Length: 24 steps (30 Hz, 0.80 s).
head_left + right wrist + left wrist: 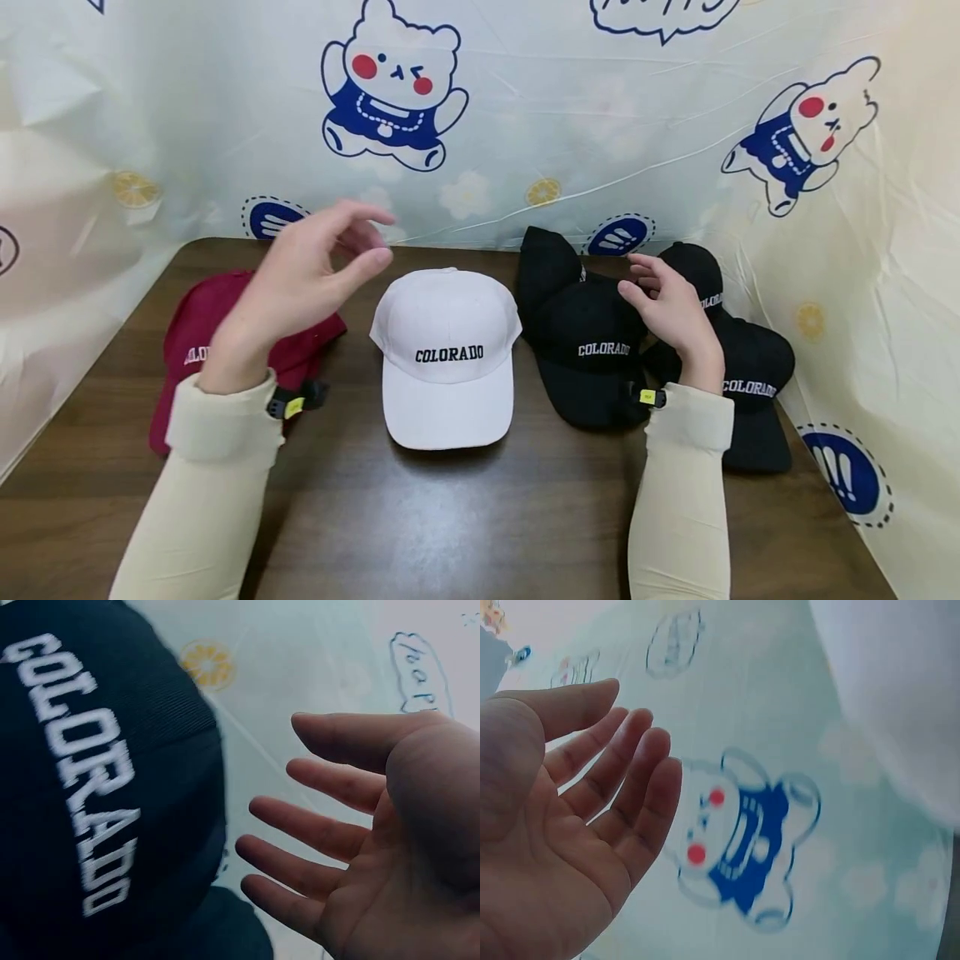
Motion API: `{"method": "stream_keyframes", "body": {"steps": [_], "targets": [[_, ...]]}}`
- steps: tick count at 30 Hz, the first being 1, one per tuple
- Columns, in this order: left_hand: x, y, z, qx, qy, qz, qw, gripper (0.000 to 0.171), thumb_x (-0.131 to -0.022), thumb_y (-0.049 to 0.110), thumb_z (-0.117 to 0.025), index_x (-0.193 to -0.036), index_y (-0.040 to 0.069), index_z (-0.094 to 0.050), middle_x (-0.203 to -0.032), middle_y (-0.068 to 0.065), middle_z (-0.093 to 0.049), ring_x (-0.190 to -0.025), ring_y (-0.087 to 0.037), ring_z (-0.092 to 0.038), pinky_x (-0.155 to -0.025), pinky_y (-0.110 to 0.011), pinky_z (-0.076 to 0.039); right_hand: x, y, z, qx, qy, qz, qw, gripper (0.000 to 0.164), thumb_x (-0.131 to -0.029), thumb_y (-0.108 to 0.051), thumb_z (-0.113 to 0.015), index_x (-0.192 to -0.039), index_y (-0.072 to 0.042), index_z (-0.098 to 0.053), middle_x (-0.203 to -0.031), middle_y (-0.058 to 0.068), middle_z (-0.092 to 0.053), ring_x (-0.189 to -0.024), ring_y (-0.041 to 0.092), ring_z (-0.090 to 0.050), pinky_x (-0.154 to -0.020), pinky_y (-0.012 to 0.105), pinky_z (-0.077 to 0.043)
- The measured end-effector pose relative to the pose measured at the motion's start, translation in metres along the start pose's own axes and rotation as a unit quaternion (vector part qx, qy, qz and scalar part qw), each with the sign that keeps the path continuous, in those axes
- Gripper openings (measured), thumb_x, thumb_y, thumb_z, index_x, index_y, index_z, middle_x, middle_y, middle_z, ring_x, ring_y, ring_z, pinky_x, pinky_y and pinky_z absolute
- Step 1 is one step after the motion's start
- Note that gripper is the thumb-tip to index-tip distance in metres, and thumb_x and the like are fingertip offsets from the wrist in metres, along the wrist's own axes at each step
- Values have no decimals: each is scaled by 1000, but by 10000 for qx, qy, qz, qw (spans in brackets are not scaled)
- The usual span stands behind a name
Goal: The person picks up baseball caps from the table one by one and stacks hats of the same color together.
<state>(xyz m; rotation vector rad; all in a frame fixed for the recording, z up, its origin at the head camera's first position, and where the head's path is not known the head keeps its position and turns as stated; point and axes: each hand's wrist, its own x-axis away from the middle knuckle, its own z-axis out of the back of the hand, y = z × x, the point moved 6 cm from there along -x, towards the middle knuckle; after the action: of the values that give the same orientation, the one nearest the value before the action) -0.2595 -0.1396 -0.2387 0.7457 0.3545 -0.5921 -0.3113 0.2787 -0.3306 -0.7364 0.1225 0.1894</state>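
Note:
A white cap (448, 358) with COLORADO lettering sits on the table between my hands, brim towards me. My left hand (307, 271) is raised above a maroon cap (183, 333), which it and its sleeve partly hide. In the left wrist view its fingers (641, 787) are loosely bent, with nothing in them. My right hand (671, 308) hovers over several black caps, beside the front black cap (588, 358). The right wrist view has that hand's fingers (292, 862) spread beside a black cap (172, 780), holding nothing.
Two more black caps lie at the right, one a lettered cap (753, 358) with its brim towards me. A brown wooden table (442, 533) carries everything. A pale sheet (487, 125) printed with bears hangs behind and at both sides.

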Motion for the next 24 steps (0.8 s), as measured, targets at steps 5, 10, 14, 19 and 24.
{"method": "stream_keyframes", "body": {"steps": [5, 10, 14, 19, 24], "targets": [[-14, 21, -36, 460, -304, -357, 9978, 35, -92, 20, -66, -125, 20, -55, -96, 10, -59, -87, -4, -55, -77, -30, -50, -3, 16, -9, 61, -287, -228, 9993, 58, -99, -42, -51, -146, -13, -34, -141, 16, -40, -129, 35, -37, -104, 54, -30], [-22, 31, -71, 663, -560, -491, 9950, 32, -92, 20, -65, -123, 18, -56, -96, 9, -59, -86, -5, -55, -78, -31, -51, -4, 32, -19, 20, -571, -538, 9969, 68, -98, -52, -46, -149, -12, -27, -148, 16, -32, -134, 33, -29, -107, 53, -25], [-20, 37, -94, 699, -819, -487, 9930, 32, -93, 25, -64, -124, 21, -55, -101, 9, -57, -89, -4, -55, -78, -31, -51, -4, 40, -26, -9, -788, -750, 9941, 73, -96, -59, -42, -151, -14, -23, -151, 14, -27, -135, 33, -25, -107, 53, -24], [-18, 46, -115, 876, -1184, -462, 9880, 32, -94, 26, -63, -125, 23, -55, -108, 8, -57, -92, -2, -54, -80, -30, -50, -4, 44, -27, -212, -877, -780, 9929, 75, -95, -60, -44, -149, -9, -28, -149, 16, -30, -133, 33, -29, -106, 53, -27], [-17, 48, -124, 1061, -1311, -440, 9847, 31, -94, 25, -63, -124, 22, -55, -107, 7, -58, -92, -3, -54, -78, -29, -50, -1, 47, -29, -337, -1077, -932, 9892, 73, -92, -62, -49, -139, -6, -43, -135, 17, -44, -118, 32, -42, -101, 51, -33]]}}
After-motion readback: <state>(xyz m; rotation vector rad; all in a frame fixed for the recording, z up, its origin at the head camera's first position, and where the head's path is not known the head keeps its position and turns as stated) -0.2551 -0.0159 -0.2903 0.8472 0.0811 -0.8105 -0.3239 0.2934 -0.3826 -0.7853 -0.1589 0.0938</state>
